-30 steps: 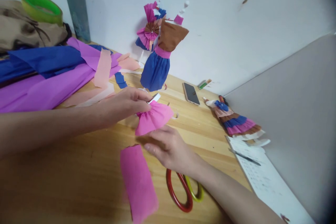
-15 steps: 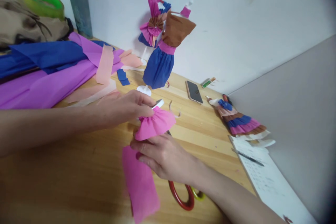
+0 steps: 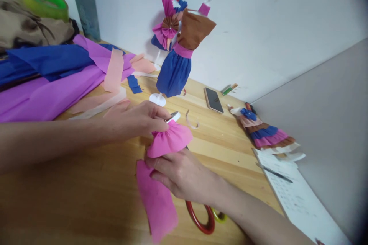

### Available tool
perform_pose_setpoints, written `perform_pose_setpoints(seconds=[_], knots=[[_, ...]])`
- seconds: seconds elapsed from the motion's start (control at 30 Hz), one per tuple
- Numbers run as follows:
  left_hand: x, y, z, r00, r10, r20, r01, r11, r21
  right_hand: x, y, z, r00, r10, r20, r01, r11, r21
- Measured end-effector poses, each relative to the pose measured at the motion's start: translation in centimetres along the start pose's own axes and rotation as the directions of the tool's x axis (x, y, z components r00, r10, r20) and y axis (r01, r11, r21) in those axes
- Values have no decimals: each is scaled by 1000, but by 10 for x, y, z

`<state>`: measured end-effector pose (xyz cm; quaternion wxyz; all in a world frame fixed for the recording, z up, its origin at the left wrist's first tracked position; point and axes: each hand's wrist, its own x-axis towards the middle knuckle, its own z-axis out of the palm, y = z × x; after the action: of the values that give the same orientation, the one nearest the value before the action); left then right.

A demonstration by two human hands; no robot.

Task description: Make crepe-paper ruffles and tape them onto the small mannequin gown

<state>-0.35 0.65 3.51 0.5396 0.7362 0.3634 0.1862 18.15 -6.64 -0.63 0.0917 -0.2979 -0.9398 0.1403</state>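
My left hand [image 3: 135, 120] pinches the gathered top of a small pink crepe-paper skirt [image 3: 169, 140], where a white strip sticks out. The skirt fans out just above the wooden table [image 3: 71, 191]. My right hand [image 3: 179, 172] lies below it, fingers pressed on the top end of a flat pink crepe strip [image 3: 158, 203] that runs toward the near edge. Red-and-yellow scissors handles [image 3: 205, 218] show from under my right wrist.
A doll stand in a brown-and-blue paper dress [image 3: 178, 59] stands at the back by the wall. Purple, blue and peach crepe sheets [image 3: 54, 80] lie at left. A phone [image 3: 213, 100], a dressed doll [image 3: 263, 132], a paper sheet with a pen [image 3: 287, 189] are at right.
My right hand has slid left onto the top of the flat pink strip, which has shifted slightly. My left hand keeps its pinch on the skirt.
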Motion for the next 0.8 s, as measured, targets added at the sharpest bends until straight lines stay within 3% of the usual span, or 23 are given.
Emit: perform_pose_setpoints(seconds=[0.17, 0.43, 0.63, 0.8], knots=[[-1, 5, -3, 994, -109, 21, 107, 992, 70, 0, 2, 0, 999, -14, -37, 14, 1000, 7], [-1, 4, -2, 994, -111, 10, 110, 991, 72, -3, 0, -5, 998, 21, -57, -8, 974, 227], [0, -1, -2, 997, -71, 34, 72, 997, -35, -2, -2, -12, 999, 8, -49, 14, 896, 444], [5, -6, -1, 997, -4, 82, 24, 967, -252, 1, -5, -17, 997, -37, -64, 68, 780, 622]])
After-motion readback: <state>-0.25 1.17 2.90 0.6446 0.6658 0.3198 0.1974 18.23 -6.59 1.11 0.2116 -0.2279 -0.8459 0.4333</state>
